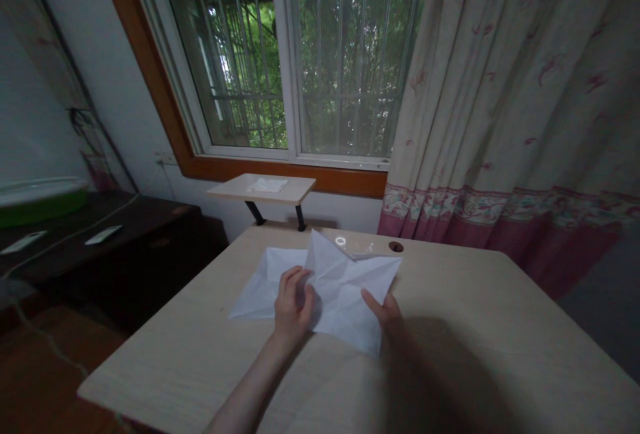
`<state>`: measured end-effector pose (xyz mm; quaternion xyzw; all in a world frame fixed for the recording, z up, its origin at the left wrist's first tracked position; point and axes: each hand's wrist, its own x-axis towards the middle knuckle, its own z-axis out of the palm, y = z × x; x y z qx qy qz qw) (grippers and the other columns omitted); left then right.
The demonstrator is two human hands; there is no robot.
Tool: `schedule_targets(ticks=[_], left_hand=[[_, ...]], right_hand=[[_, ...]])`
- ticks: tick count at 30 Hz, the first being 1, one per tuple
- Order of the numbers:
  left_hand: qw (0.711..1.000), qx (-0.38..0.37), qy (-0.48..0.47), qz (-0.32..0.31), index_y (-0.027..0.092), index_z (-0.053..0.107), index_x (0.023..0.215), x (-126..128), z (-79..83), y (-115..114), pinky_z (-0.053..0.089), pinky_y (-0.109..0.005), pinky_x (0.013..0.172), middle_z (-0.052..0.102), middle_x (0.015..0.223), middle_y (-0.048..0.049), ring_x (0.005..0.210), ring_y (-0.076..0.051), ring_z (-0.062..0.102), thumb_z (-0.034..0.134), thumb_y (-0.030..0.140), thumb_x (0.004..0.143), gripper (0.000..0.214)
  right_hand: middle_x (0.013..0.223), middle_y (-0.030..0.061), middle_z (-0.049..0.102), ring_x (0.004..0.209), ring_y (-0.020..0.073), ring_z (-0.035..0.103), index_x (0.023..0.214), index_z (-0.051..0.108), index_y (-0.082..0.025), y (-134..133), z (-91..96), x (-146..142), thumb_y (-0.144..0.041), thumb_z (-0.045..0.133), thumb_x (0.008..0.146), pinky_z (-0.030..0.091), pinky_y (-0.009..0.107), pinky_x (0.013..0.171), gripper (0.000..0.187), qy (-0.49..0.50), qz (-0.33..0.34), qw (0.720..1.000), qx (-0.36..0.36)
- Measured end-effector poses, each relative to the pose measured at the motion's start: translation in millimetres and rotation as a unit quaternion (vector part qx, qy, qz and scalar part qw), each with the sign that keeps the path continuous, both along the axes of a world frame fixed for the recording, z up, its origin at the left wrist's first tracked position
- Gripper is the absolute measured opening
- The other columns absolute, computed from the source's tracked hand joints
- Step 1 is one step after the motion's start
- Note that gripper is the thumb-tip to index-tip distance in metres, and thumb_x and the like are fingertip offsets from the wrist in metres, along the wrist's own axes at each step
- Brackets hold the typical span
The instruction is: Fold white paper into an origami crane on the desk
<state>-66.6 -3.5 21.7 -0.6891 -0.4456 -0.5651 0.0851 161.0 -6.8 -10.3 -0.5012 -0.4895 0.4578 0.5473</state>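
Note:
A creased white sheet of paper point(343, 297), with folds crossing its middle and pointed corners, is lifted at an angle above the desk. Its right edge is pinched in my right hand point(387, 311), thumb on the near face and the fingers mostly hidden behind. At the left edge, my left hand point(293, 304) has curled fingers and thumb closed against the paper. Another white sheet point(253, 291) with fold lines lies flat on the desk, partly covered by my left hand and the raised sheet.
The pale wooden desk point(465, 294) has a round cable hole point(395, 247) and a white ring point(341, 241) near its back edge. A small raised shelf point(230, 189) bears a crumpled white piece point(267, 185). Behind are a window and a curtain point(450, 121); a dark cabinet point(165, 234) stands left.

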Motion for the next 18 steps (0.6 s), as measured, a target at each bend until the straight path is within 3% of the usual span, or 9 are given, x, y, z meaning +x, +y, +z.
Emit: schedule_targets(ticks=[4, 7, 9, 11, 15, 18], left_hand=[[0.992, -0.11, -0.029, -0.056, 0.02, 0.059, 0.112, 25.9, 1.6, -2.7, 0.055, -0.039, 0.091, 0.061, 0.114, -0.0115, 0.108, -0.026, 0.063, 0.05, 0.024, 0.094, 0.02], [0.979, -0.185, -0.027, -0.088, 0.021, 0.059, 0.107, 45.2, 3.0, -2.1, 0.056, -0.033, 0.079, 0.062, 0.108, -0.0083, 0.094, -0.022, 0.065, 0.052, 0.024, 0.092, 0.017], [0.967, -0.24, 0.014, -0.083, 0.022, 0.058, 0.108, 57.5, 3.0, 0.0, 0.055, -0.032, 0.075, 0.064, 0.108, -0.0061, 0.084, -0.02, 0.065, 0.054, 0.024, 0.092, 0.016], [0.955, -0.275, 0.086, -0.064, 0.022, 0.06, 0.106, 68.4, 1.5, 2.8, 0.055, -0.034, 0.079, 0.066, 0.106, -0.0055, 0.088, -0.022, 0.067, 0.056, 0.022, 0.092, 0.014], [0.942, -0.25, 0.22, -0.028, 0.021, 0.065, 0.109, 78.9, -8.7, 9.3, 0.053, -0.04, 0.093, 0.071, 0.112, -0.0088, 0.105, -0.027, 0.067, 0.05, 0.018, 0.097, 0.019], [0.937, -0.213, 0.278, -0.004, 0.021, 0.065, 0.12, 74.0, -21.0, 15.3, 0.051, -0.043, 0.1, 0.07, 0.126, -0.0097, 0.115, -0.029, 0.066, 0.05, 0.005, 0.089, 0.039]], right_hand=[[0.11, 0.0119, 0.078, 0.102, 0.0341, 0.073, 0.11, 0.067, -0.021, -9.7, 7.3, 36.3, -0.059, 0.07, 0.074, 0.059, 0.043, 0.086, 0.052, -0.034, -0.072, 0.997, -0.022], [0.117, 0.0107, 0.075, 0.103, 0.0321, 0.072, 0.123, 0.06, -0.023, -11.3, 5.9, 63.7, -0.055, 0.069, 0.076, 0.058, 0.042, 0.087, 0.058, -0.072, -0.107, 0.992, -0.006], [0.117, 0.0127, 0.073, 0.105, 0.0322, 0.071, 0.123, 0.056, -0.021, -9.9, 1.1, 79.4, -0.051, 0.069, 0.075, 0.057, 0.043, 0.09, 0.057, -0.087, -0.136, 0.987, 0.018], [0.119, 0.0136, 0.072, 0.108, 0.0323, 0.07, 0.124, 0.054, -0.021, -7.8, -5.1, 92.3, -0.048, 0.069, 0.074, 0.055, 0.045, 0.093, 0.059, -0.1, -0.145, 0.984, 0.037], [0.127, 0.0149, 0.07, 0.113, 0.0333, 0.068, 0.134, 0.051, -0.02, -5.8, -17.1, 110.2, -0.046, 0.066, 0.076, 0.053, 0.047, 0.096, 0.066, -0.145, -0.139, 0.979, 0.04], [0.127, 0.0146, 0.071, 0.107, 0.0333, 0.071, 0.143, 0.048, -0.02, -7.6, -23.0, 116.7, -0.046, 0.065, 0.076, 0.055, 0.044, 0.089, 0.074, -0.18, -0.144, 0.973, 0.005]])
